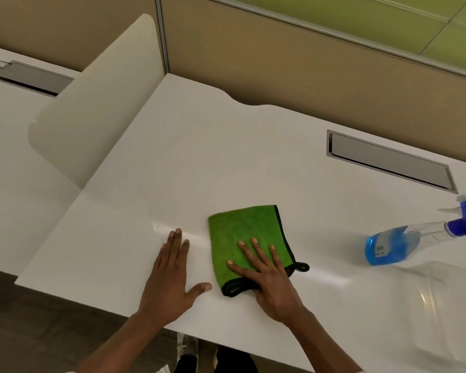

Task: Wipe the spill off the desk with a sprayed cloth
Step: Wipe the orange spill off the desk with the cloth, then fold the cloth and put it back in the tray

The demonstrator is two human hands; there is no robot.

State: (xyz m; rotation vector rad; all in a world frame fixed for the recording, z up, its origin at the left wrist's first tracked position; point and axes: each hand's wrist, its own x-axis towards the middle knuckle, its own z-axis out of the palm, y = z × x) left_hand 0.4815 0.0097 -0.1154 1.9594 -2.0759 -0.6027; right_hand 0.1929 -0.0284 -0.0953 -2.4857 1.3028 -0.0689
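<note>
A folded green cloth (242, 232) with black edging and a small black loop lies flat on the white desk (199, 162), near its front edge. My right hand (267, 275) presses down on the cloth's near right part, fingers spread. My left hand (170, 275) rests flat on the bare desk just left of the cloth, fingers together, thumb pointing toward the cloth. A faint wet smear (159, 228) shows on the desk by my left fingertips. The spray bottle (414, 240) with blue liquid and a blue nozzle stands at the right, apart from both hands.
A clear plastic container (447, 310) sits at the front right. A grey cable hatch (388, 160) is set into the desk at the back right. A cream divider panel (97, 103) rises on the left, with a neighbouring desk beyond. Beige partition walls close the back.
</note>
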